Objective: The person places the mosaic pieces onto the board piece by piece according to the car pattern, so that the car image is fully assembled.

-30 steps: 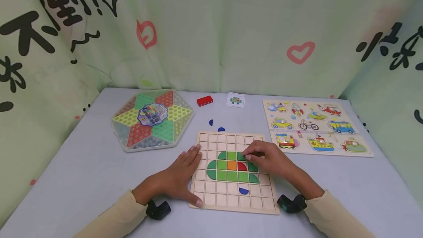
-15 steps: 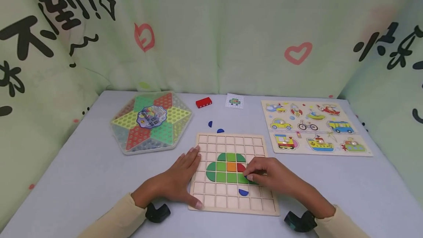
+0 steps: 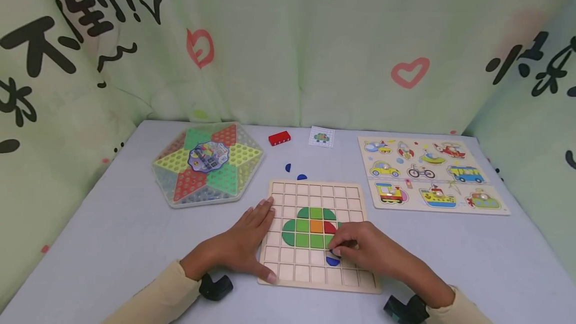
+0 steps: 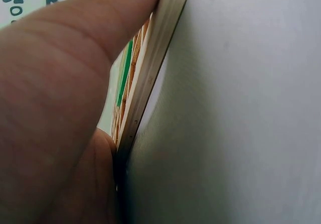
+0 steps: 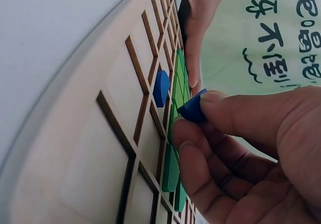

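Observation:
A wooden grid board (image 3: 297, 274) lies on the table, bearing a cluster of green tiles (image 3: 302, 239) with an orange square (image 3: 316, 226) and a red quarter-round tile (image 3: 330, 227) among them. My left hand (image 3: 240, 244) rests along the board's left edge, fingers spread and thumb at the near corner. Between thumb and index finger, my right hand (image 3: 371, 251) pinches a small blue half-round tile (image 5: 193, 106) above the board. Just below that hand, another blue tile (image 3: 333, 261) sits on the grid. My right hand hides the lower-right green tiles in the head view.
Two more blue tiles, one on the left (image 3: 288, 167) and one on the right (image 3: 302, 177), lie beyond the board. Behind are a red block (image 3: 279, 138) and a pattern card (image 3: 321, 137). A hexagonal game box (image 3: 208, 164) stands left, a vehicle puzzle (image 3: 432, 176) right.
My right hand has moved from the upper right of the green tiles toward the board's near side, still pinching the blue tile. My left hand has stayed in place.

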Demonstrator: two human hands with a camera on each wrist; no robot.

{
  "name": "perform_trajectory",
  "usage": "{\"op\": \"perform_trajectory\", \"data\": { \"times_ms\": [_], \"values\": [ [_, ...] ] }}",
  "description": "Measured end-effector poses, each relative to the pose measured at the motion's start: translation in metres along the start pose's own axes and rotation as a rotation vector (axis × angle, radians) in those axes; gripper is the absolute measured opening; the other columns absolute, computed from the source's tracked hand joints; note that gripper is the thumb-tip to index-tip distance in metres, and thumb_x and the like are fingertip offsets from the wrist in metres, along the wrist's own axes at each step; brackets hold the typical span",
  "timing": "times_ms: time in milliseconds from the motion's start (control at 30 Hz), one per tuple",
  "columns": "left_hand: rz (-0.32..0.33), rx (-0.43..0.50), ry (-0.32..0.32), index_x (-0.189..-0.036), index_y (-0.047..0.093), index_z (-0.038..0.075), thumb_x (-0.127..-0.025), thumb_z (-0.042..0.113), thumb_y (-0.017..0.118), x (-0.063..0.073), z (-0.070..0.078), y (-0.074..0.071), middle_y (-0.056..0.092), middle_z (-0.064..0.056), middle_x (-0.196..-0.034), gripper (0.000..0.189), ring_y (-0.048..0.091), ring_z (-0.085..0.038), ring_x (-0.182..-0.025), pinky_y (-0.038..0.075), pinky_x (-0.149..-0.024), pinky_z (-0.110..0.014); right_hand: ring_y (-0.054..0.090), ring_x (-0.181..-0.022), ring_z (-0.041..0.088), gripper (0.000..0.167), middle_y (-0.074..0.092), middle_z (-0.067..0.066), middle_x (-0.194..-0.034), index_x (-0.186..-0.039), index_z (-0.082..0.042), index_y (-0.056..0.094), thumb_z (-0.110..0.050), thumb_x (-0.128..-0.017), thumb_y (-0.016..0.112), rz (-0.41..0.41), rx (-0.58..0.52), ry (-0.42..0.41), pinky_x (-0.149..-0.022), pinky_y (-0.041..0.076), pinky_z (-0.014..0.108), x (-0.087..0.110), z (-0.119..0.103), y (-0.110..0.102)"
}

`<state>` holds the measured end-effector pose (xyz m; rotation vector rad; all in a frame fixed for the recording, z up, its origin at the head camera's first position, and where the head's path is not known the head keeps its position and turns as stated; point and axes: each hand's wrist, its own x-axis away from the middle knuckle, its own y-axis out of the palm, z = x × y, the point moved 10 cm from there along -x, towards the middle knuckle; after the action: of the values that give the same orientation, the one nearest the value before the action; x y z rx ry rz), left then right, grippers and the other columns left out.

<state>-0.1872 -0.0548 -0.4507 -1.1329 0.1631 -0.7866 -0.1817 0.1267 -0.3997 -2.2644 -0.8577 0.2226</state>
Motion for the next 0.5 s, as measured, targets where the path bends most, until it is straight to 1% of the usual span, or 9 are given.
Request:
{"op": "perform_trajectory", "data": {
  "times_ms": [167,400,500],
  "values": [
    [0.000,0.003,0.000,-0.156,0.005,0.006,-0.064,0.078,0.070,-0.0005,0.0004,-0.0001,-0.013,-0.006,-0.162,0.134,-0.014,-0.020,-0.146,0.000,-0.116,-0.045,0.057,-0.083,0.008,0.015,0.065,-0.009,-0.090,-0.094,-0.018,0.077,-0.004,-0.088,0.071,-0.028,0.023,0.007,-0.074,0.051,0.025,-0.0023,0.0018,0.0064],
    [0.007,0.005,0.009,-0.156,0.005,0.004,-0.065,0.077,0.070,0.0009,0.0010,-0.0026,-0.013,-0.007,-0.162,0.134,-0.013,-0.021,-0.146,0.000,-0.116,-0.044,0.054,-0.082,0.007,0.014,0.061,-0.013,-0.087,-0.096,-0.017,0.077,-0.006,-0.087,0.073,-0.048,0.081,-0.014,-0.073,0.049,0.024,-0.0051,-0.0014,0.0084],
    [0.010,0.001,0.017,-0.156,0.005,0.003,-0.065,0.076,0.071,0.0012,0.0017,-0.0031,-0.013,-0.009,-0.162,0.134,-0.013,-0.022,-0.146,0.000,-0.116,-0.045,0.054,-0.082,0.007,0.013,0.061,-0.015,-0.087,-0.096,-0.016,0.077,-0.007,-0.087,0.073,-0.046,0.084,-0.012,-0.073,0.049,0.025,-0.0055,-0.0015,0.0084]
  ]
}}
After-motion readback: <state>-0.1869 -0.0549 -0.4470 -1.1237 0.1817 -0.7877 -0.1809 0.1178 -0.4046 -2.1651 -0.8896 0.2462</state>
